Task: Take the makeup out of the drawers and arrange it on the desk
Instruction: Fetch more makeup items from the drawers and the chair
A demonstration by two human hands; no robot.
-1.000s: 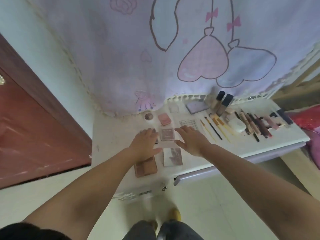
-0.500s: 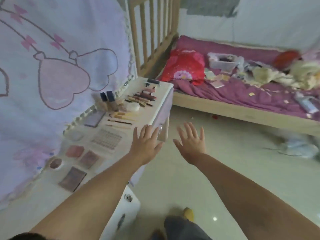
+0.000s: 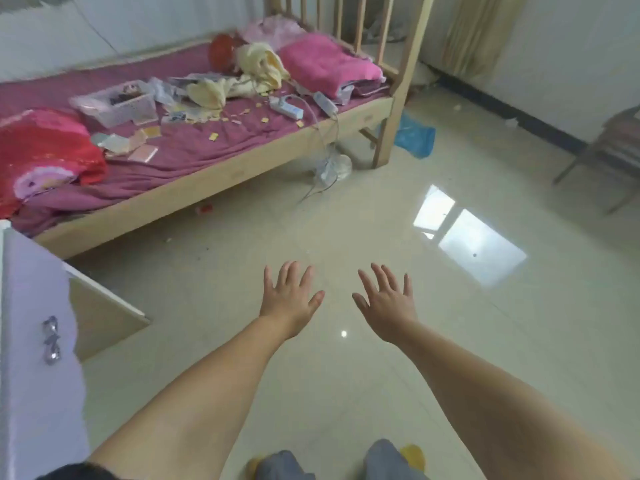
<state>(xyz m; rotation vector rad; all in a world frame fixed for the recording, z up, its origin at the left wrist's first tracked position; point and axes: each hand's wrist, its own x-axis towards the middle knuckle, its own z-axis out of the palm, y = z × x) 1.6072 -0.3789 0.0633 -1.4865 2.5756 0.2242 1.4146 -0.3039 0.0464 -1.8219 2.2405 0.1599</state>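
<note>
My left hand (image 3: 289, 299) and my right hand (image 3: 386, 303) stretch out side by side over the bare floor, palms down, fingers straight and spread, holding nothing. At the far left edge stands the lilac front of the desk (image 3: 31, 341) with a small crystal drawer handle (image 3: 51, 339); a drawer (image 3: 100, 310) juts out from it, its wooden side showing. The desk top and the makeup on it are out of view.
A wooden bed (image 3: 214, 178) with a purple sheet runs along the back, strewn with a red pillow (image 3: 41, 150), a pink blanket, a clear basket (image 3: 114, 103), cables and paper scraps. A chair (image 3: 609, 150) stands at right. Glossy tile floor (image 3: 346, 237) lies ahead.
The view has swung right, away from the desk top with its rows of makeup, toward the bed and floor. Both hands have left the desk and now hover over the floor.
</note>
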